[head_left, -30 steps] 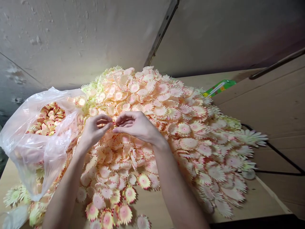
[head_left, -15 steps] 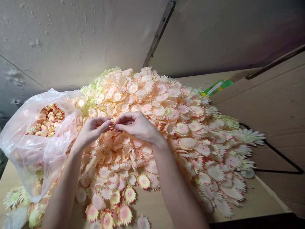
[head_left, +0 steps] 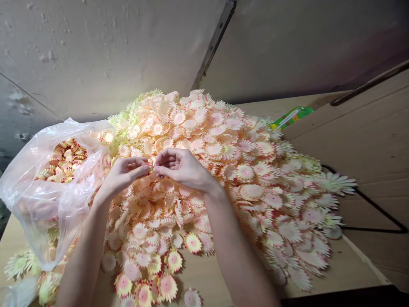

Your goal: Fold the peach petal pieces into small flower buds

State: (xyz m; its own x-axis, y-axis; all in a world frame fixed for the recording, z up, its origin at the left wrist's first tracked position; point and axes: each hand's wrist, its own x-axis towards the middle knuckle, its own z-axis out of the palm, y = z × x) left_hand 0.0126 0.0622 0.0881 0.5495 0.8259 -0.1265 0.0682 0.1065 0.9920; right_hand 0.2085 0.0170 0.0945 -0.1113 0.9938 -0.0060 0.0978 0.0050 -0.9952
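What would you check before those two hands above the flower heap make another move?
1. left hand pinches the small flower piece: ok.
2. right hand pinches it too: ok.
3. Piece's layers lined up: cannot tell, the fingertips hide most of it.
4. plastic bag mouth open beside the left hand: ok.
5. flower heap lies directly under both hands: ok.

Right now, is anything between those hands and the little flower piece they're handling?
Nothing visible. The left hand and right hand both pinch the flower piece directly at their fingertips, above the heap of artificial flowers. The plastic bag sits off to the left.
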